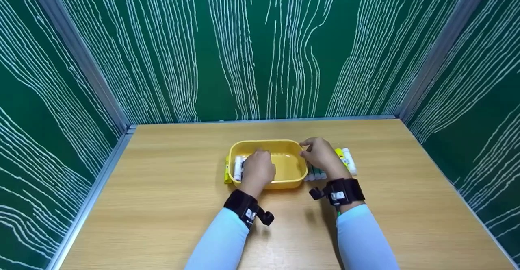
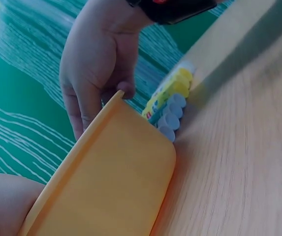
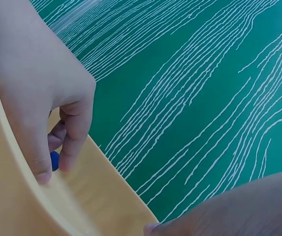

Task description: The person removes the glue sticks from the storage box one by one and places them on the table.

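Note:
A yellow plastic tub (image 1: 268,184) stands on the table. My left hand (image 1: 258,168) reaches down into its left part. In the right wrist view, the thumb and fingers of that left hand (image 3: 47,88) pinch a small blue-ended object (image 3: 55,161); the rest of it is hidden. A white stick (image 1: 237,168) lies inside the tub, just left of the hand. At the tub's right end, my right hand (image 1: 321,154) grips the rim between thumb and fingers, as the left wrist view also shows.
Right of the tub lies a row of sticks: several dark green ones with greyish ends (image 1: 315,174), yellow ones (image 1: 341,156) and a white one (image 1: 349,161). A yellow stick (image 1: 227,172) lies against the tub's left side. Green panels with white lines (image 1: 260,50) enclose the table (image 1: 162,205).

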Action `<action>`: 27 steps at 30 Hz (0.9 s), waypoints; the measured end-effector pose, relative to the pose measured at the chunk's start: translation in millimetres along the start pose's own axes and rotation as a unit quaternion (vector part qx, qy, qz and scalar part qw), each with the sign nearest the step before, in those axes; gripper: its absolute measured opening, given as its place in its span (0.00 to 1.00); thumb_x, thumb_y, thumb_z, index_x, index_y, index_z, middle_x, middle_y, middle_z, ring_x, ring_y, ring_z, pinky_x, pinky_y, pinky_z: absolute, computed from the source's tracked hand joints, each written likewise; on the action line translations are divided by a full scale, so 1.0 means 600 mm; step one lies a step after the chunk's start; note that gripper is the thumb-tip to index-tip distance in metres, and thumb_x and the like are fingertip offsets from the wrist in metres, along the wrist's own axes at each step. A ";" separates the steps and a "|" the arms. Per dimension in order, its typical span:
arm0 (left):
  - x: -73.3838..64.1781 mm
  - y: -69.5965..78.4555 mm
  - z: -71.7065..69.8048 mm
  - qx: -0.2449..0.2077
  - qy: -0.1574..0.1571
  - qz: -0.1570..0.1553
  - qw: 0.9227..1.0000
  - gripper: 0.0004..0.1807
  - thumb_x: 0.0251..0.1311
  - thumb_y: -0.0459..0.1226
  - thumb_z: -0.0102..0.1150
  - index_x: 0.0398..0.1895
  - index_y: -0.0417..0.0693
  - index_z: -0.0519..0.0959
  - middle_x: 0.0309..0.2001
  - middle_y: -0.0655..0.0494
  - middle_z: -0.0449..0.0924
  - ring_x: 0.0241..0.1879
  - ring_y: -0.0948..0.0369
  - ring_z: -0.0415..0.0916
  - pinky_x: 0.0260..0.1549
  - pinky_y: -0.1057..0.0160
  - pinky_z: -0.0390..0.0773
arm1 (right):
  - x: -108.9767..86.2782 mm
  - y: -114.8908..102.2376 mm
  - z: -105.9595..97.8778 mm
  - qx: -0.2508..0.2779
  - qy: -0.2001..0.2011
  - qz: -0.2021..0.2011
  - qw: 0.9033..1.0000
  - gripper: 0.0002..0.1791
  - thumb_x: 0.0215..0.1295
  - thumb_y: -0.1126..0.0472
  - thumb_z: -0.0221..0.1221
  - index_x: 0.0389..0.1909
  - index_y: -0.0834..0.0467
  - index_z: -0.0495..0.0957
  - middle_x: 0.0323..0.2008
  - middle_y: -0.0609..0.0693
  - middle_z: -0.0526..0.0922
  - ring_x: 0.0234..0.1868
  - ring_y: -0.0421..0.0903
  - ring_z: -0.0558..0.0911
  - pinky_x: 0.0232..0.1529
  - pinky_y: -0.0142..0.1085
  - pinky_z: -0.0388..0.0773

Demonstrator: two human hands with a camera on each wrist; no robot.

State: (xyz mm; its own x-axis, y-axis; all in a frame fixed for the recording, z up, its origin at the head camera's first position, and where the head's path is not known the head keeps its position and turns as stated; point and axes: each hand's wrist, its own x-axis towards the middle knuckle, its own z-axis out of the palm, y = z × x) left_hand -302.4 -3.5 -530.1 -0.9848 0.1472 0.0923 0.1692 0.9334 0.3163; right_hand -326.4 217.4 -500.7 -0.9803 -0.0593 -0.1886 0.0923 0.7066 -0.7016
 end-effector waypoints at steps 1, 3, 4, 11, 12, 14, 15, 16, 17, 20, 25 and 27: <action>0.000 0.000 0.000 0.002 0.002 0.003 1.000 0.11 0.76 0.39 0.67 0.51 0.40 0.89 0.52 0.45 0.86 0.45 0.49 0.90 0.47 0.48 0.92 | 0.000 0.000 0.000 0.000 0.002 -0.004 1.000 0.24 0.84 0.62 0.65 0.76 0.61 0.81 0.51 0.62 0.90 0.38 0.48 0.89 0.39 0.35 0.86; 0.002 0.000 0.000 0.002 0.001 0.000 1.000 0.12 0.75 0.38 0.67 0.53 0.39 0.89 0.55 0.44 0.85 0.45 0.49 0.90 0.46 0.48 0.92 | 0.001 0.000 0.000 0.003 0.002 -0.006 1.000 0.24 0.84 0.62 0.65 0.76 0.61 0.81 0.50 0.62 0.90 0.37 0.48 0.89 0.38 0.35 0.86; 0.003 0.000 0.000 0.001 -0.001 -0.004 1.000 0.13 0.75 0.38 0.68 0.54 0.39 0.88 0.57 0.44 0.85 0.44 0.49 0.90 0.45 0.49 0.92 | 0.001 0.000 0.000 0.003 0.002 -0.007 1.000 0.24 0.84 0.62 0.65 0.76 0.62 0.81 0.50 0.62 0.89 0.37 0.48 0.88 0.38 0.35 0.86; 0.009 0.000 0.003 -0.009 -0.005 -0.030 0.999 0.14 0.73 0.33 0.66 0.57 0.36 0.88 0.68 0.40 0.81 0.40 0.51 0.89 0.39 0.50 0.92 | 0.002 0.001 0.001 0.007 0.000 -0.001 1.000 0.24 0.84 0.61 0.65 0.76 0.61 0.81 0.49 0.62 0.89 0.38 0.48 0.88 0.38 0.35 0.86; 0.010 0.000 0.004 -0.011 -0.004 -0.030 0.999 0.14 0.73 0.32 0.66 0.58 0.36 0.88 0.68 0.40 0.81 0.40 0.51 0.89 0.39 0.50 0.92 | 0.002 0.001 0.001 0.007 -0.002 0.000 1.000 0.24 0.84 0.61 0.65 0.76 0.61 0.81 0.49 0.62 0.89 0.38 0.48 0.88 0.38 0.35 0.86; 0.010 -0.001 0.005 -0.013 0.003 -0.026 1.000 0.15 0.72 0.30 0.66 0.58 0.36 0.88 0.66 0.39 0.81 0.40 0.50 0.90 0.38 0.50 0.92 | 0.002 0.001 0.000 0.008 -0.004 0.005 1.000 0.24 0.84 0.61 0.65 0.76 0.60 0.81 0.50 0.62 0.89 0.38 0.48 0.88 0.38 0.36 0.86; 0.010 -0.001 0.006 -0.014 0.006 -0.023 1.000 0.14 0.72 0.30 0.66 0.57 0.35 0.88 0.65 0.38 0.82 0.40 0.50 0.90 0.38 0.50 0.92 | 0.001 0.001 0.000 0.009 -0.005 0.008 1.000 0.24 0.84 0.60 0.65 0.76 0.60 0.81 0.50 0.62 0.89 0.38 0.48 0.88 0.38 0.36 0.86; 0.010 -0.001 0.007 -0.015 0.011 -0.019 1.000 0.14 0.72 0.29 0.66 0.57 0.35 0.87 0.64 0.38 0.82 0.41 0.49 0.90 0.38 0.50 0.92 | 0.001 0.001 -0.001 0.008 -0.006 0.009 1.000 0.24 0.84 0.60 0.65 0.76 0.59 0.81 0.50 0.62 0.89 0.38 0.48 0.88 0.38 0.36 0.86; 0.009 -0.001 0.008 -0.013 0.015 -0.016 1.000 0.14 0.72 0.29 0.66 0.57 0.35 0.87 0.63 0.38 0.82 0.41 0.49 0.90 0.38 0.50 0.92 | 0.001 0.001 -0.001 0.008 -0.006 0.010 1.000 0.24 0.84 0.60 0.65 0.76 0.59 0.81 0.50 0.62 0.89 0.38 0.49 0.88 0.39 0.36 0.86; 0.008 0.000 0.007 -0.006 0.021 -0.007 1.000 0.13 0.72 0.28 0.65 0.56 0.35 0.87 0.61 0.38 0.83 0.42 0.48 0.91 0.39 0.50 0.93 | 0.000 0.000 -0.001 0.006 -0.007 0.012 1.000 0.24 0.85 0.60 0.65 0.76 0.59 0.81 0.51 0.62 0.89 0.39 0.49 0.88 0.39 0.36 0.86; 0.009 -0.001 0.009 0.007 0.028 0.006 1.000 0.12 0.72 0.27 0.64 0.56 0.36 0.87 0.57 0.39 0.84 0.42 0.48 0.92 0.38 0.50 0.93 | 0.000 0.000 0.001 0.004 -0.005 0.010 1.000 0.24 0.84 0.61 0.65 0.76 0.59 0.81 0.51 0.61 0.88 0.41 0.50 0.87 0.40 0.36 0.87; 0.020 -0.009 0.026 0.016 0.044 0.012 0.999 0.10 0.70 0.28 0.65 0.52 0.37 0.89 0.54 0.40 0.86 0.40 0.48 0.92 0.36 0.50 0.93 | 0.000 0.000 0.002 0.000 -0.004 0.003 1.000 0.24 0.84 0.61 0.65 0.76 0.60 0.81 0.51 0.62 0.89 0.40 0.49 0.87 0.39 0.36 0.86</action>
State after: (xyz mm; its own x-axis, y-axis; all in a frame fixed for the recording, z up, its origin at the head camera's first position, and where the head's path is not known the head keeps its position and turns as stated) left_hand -315.5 -1.5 -545.7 -0.9731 0.1410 0.1820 0.1892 0.9404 0.2828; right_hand -326.3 216.2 -501.5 -0.9783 -0.0613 -0.1979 0.0975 0.7068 -0.7007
